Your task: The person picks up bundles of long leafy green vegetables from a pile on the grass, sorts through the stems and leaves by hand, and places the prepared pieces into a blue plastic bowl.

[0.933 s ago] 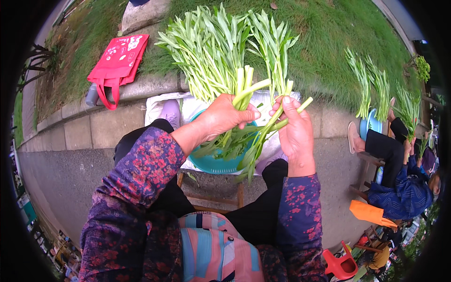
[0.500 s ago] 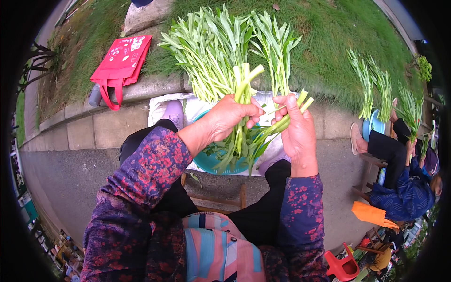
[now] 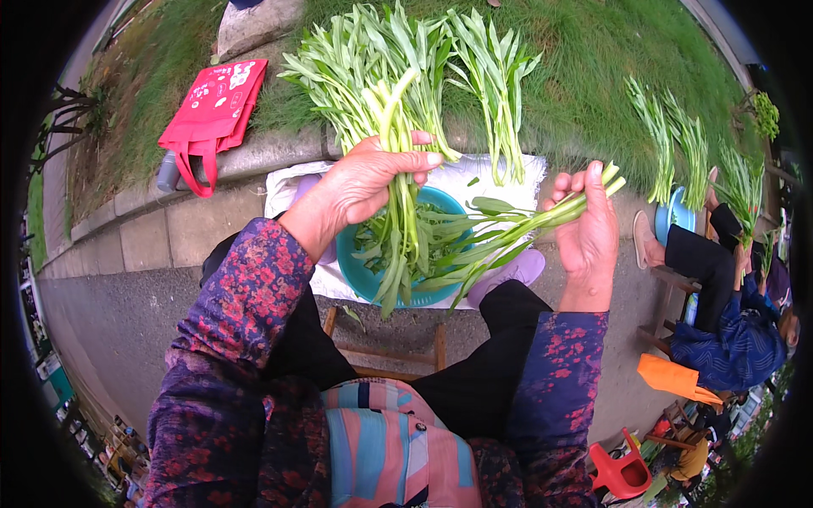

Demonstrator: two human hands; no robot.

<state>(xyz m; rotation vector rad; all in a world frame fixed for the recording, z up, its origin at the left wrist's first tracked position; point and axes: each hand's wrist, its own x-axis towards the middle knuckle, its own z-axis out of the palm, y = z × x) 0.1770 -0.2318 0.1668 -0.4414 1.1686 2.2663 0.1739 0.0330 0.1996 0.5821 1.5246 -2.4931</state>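
My left hand is closed round a bundle of water spinach, its cut stem ends pointing up and away and its leaves hanging over a teal basin. Off to the right, my right hand grips a smaller bunch of water spinach stems; its leaves trail left across the basin's right side. Torn green leaves lie in the basin, partly hidden by the held greens. Beyond my hands, a big pile of water spinach and a slimmer bunch rest across the kerb and grass.
Under the basin lies a white sheet. On the kerb at left are a red tote bag and a grey bottle. A seated person at right handles similar greens beside a blue basin. A red stool stands lower right.
My hands have moved apart: the left went left with its bundle, the right went right with its bunch. The leaves of the right bunch now stretch out sideways over the basin.
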